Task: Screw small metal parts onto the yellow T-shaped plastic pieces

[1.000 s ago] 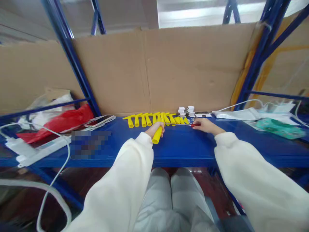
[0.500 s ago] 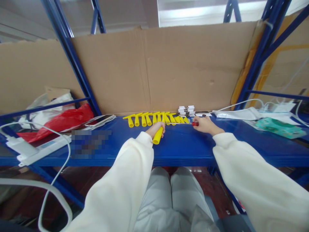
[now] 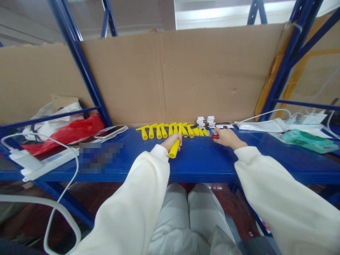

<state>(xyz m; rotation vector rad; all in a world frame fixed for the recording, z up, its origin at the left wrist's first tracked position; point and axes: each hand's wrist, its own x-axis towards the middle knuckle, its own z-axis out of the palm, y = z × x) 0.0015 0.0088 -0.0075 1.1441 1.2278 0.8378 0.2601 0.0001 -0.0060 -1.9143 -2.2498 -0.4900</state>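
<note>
My left hand (image 3: 171, 141) is closed around a yellow T-shaped piece with a hollow tube handle (image 3: 173, 150), whose round end points toward me. In my right hand (image 3: 225, 138) is a screwdriver with a dark red handle (image 3: 215, 136). Its thin metal shaft runs left to the piece in my left hand; my fingers hide where the tip sits. Behind my left hand, several similar yellow T-shaped pieces (image 3: 158, 131) lie in a row. Small yellow wedge-like parts (image 3: 201, 132) lie between my hands, just beyond the shaft.
Stacked black-and-white parts (image 3: 205, 122) stand against the cardboard backboard (image 3: 212, 78). To the left on the blue shelf (image 3: 143, 159) are a phone (image 3: 111, 131), a red bag (image 3: 74, 130) and a power strip (image 3: 53, 163). A green packet (image 3: 309, 141) lies right.
Both hands keep the same hold and place. The whole view has shifted very slightly; no object has visibly moved on the shelf.
</note>
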